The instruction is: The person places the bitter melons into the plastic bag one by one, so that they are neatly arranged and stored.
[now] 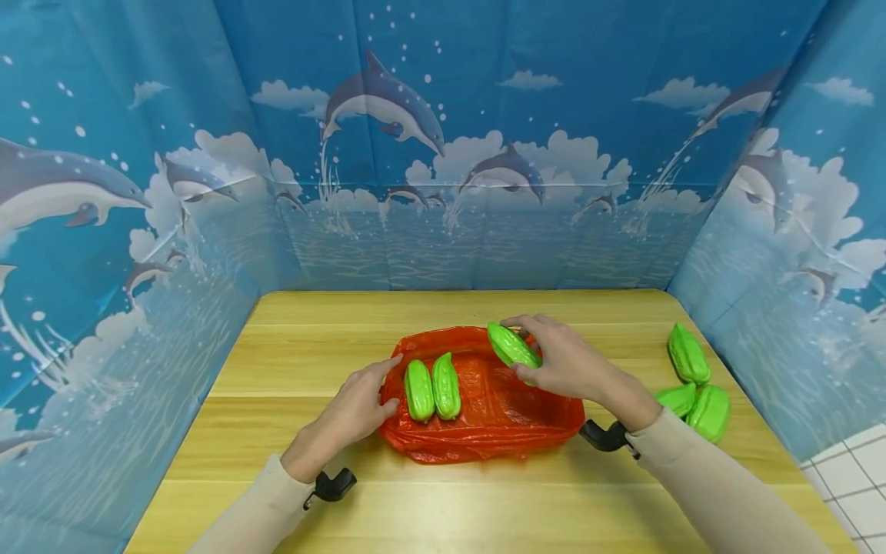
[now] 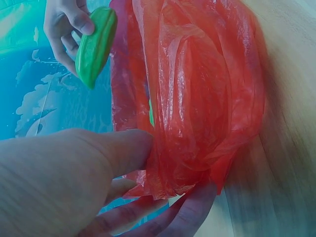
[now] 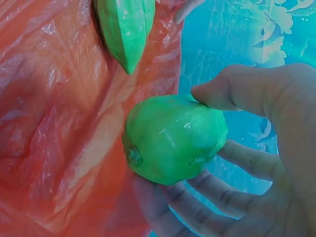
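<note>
On my head feed, the glossy bright-green ridged gourd [image 1: 511, 348] is in the R hand [image 1: 564, 362], held off to that hand's left & up over the right part of the crinkly red plastic bag [image 1: 477, 440]. Its long axis runs aslant: one end points away & left of the hand, the other comes back right, twd the palm. Bare bag floor lies left of the R hand & on its near side; that hand's the nearer one to it. Past that, a blunt-ended green gourd [image 1: 419, 392] and a pointy-tipped green gourd [image 1: 446, 386] lie side by side in the bag, just right of the L hand [image 1: 356, 404], long axes pointing roughly away from me.

R hand: part-closed round the gourd, thumb one side, fingers the other; R wrist cam has the nubby end facing me. L wrist cam shows the held gourd apart from the red film.

L hand: part-closed too, pinching the bag's left edge btwn thumb & fingers.

Three loose green gourds [image 1: 694, 372] are bunched on the yellow wood-grain table [image 1: 298, 342], right of the R hand, beyond its forearm.
</note>
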Demonstrator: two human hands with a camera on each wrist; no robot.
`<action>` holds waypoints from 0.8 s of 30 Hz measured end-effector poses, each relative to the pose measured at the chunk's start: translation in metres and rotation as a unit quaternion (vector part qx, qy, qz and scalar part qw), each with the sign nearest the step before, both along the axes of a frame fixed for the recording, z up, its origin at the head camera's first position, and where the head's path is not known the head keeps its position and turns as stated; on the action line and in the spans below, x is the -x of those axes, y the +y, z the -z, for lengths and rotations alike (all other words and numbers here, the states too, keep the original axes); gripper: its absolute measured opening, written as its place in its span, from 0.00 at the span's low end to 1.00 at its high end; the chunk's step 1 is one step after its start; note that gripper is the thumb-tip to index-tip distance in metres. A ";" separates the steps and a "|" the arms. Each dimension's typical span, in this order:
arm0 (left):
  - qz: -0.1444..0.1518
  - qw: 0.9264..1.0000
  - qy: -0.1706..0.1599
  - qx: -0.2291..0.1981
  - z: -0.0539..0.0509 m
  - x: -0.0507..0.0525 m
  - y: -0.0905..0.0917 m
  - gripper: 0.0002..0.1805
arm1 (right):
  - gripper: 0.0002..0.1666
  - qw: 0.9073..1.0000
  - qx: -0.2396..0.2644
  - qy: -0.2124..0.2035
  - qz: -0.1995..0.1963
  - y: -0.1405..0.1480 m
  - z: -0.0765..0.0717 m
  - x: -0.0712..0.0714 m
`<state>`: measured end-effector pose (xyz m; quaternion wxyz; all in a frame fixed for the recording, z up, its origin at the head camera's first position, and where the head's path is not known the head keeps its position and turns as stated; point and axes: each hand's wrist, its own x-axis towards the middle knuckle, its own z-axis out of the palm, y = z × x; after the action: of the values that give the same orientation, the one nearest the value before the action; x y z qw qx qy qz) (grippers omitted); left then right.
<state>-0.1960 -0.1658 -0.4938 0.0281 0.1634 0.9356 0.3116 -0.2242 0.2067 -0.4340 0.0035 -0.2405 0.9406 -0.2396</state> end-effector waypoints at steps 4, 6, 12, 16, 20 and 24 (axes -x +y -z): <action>0.002 1.000 0.001 0.000 0.000 0.001 0.000 0.41 | 0.42 1.000 0.006 -0.013 -0.005 -0.004 0.002 0.001; 0.003 1.000 0.001 0.000 0.001 0.001 0.000 0.41 | 0.42 1.000 0.012 -0.026 -0.008 -0.006 0.003 0.001; 0.005 1.000 -0.003 0.001 0.003 0.002 0.001 0.42 | 0.43 0.999 0.020 -0.035 -0.014 -0.014 0.005 0.003; 0.007 1.000 -0.001 -0.002 0.003 0.002 0.000 0.42 | 0.44 0.999 0.022 -0.043 -0.019 -0.020 0.008 0.004; 0.005 1.000 -0.001 -0.002 0.003 0.002 0.000 0.42 | 0.43 0.998 0.022 -0.055 -0.021 -0.024 0.011 0.005; 0.001 1.000 -0.005 -0.005 0.004 0.002 0.000 0.42 | 0.43 0.998 0.019 -0.055 -0.022 -0.026 0.014 0.007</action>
<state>-0.1979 -0.1653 -0.4974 0.0325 0.1623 0.9338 0.3173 -0.2311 0.1803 -0.4476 0.0561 -0.2476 0.9287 -0.2704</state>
